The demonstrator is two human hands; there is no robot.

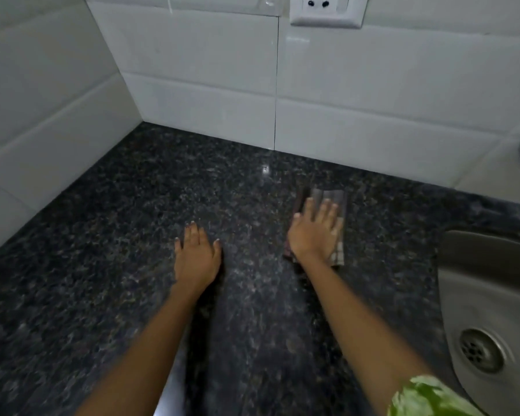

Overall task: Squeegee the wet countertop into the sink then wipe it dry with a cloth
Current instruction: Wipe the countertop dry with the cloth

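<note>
countertop – black speckled | cloth – grey-brown checked | wall tiles – white | sleeve – green-white

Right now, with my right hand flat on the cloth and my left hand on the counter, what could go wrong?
The right hand covers most of the small folded cloth, so each pass dries only a narrow strip and may leave streaks. The left hand rests bare on the countertop, which could leave prints where it has been dried. Whether water remains is hard to tell.

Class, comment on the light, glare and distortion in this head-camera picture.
Head view: dim, greyish light; a small glare spot on the countertop; dark shadow beside the left hand; wide-angle bending of the wall tiles and sink; soft blur throughout.
</note>
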